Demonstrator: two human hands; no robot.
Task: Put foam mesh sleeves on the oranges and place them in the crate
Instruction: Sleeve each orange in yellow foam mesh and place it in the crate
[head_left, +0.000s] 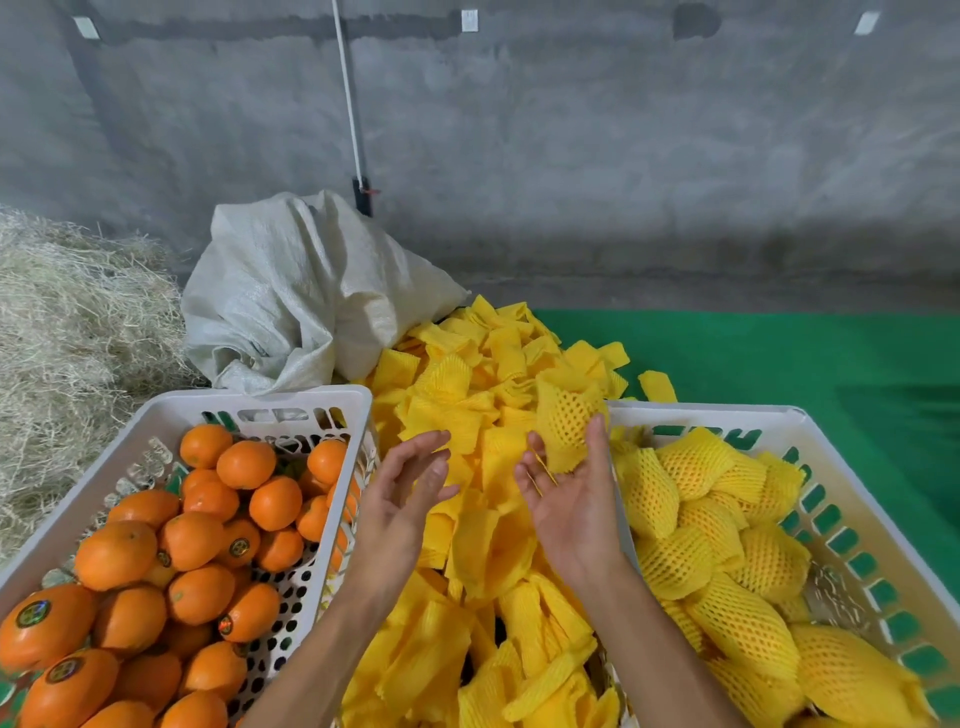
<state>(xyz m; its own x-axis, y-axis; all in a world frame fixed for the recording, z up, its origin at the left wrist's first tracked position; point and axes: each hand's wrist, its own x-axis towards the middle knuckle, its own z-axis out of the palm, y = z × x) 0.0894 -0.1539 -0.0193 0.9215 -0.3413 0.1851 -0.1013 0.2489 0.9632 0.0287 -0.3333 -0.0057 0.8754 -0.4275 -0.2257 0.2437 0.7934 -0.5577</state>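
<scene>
A white crate at the left holds several bare oranges. Loose yellow foam mesh sleeves are piled between the crates. The white crate at the right holds several sleeved oranges. My left hand hovers over the pile, palm up, fingers spread and holding nothing. My right hand is also palm up with straight fingers. A stretched mesh sleeve, seemingly with an orange inside, sits at its fingertips, against the thumb, beside the right crate's near-left corner.
A white woven sack lies behind the sleeve pile. Straw is heaped at the left. A green mat covers the floor at the right, and a grey concrete wall stands behind.
</scene>
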